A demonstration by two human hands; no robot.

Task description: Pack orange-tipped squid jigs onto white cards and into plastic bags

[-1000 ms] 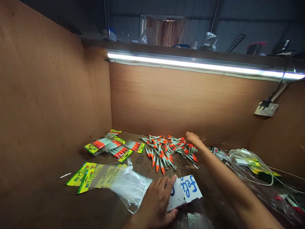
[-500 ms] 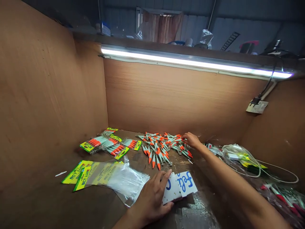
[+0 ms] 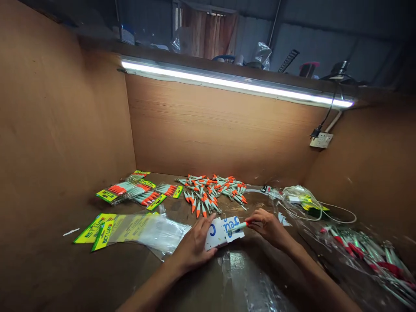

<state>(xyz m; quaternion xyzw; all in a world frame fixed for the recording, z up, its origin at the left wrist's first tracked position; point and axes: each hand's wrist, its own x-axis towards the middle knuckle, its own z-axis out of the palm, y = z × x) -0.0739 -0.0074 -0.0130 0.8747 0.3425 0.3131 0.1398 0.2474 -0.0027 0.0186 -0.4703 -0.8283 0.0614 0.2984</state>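
My left hand (image 3: 196,242) grips the left end of a small white block (image 3: 218,233) with blue handwriting, thumb at its near side and fingers over its far side. A pale fishing lure (image 3: 239,226) with an orange tip is pinched in my right hand (image 3: 268,226), held by the orange end over the block's right part. Whether the lure touches the block I cannot tell. Behind them lies a loose pile of orange and pale lures (image 3: 211,190). Left of my left hand, clear plastic bags with yellow "BCT LURE" headers (image 3: 97,227) lie fanned out.
Filled lure packets (image 3: 126,190) are stacked at the back left. On the right lie a white cord (image 3: 341,211), plastic wrap and red-and-silver lures (image 3: 373,255). A wooden panel (image 3: 208,130) closes the back beneath a lit tube lamp (image 3: 227,84).
My right hand has come back from the lure pile to the white block, now with one lure in its fingers. My left hand stays on the block. The view has shifted right.
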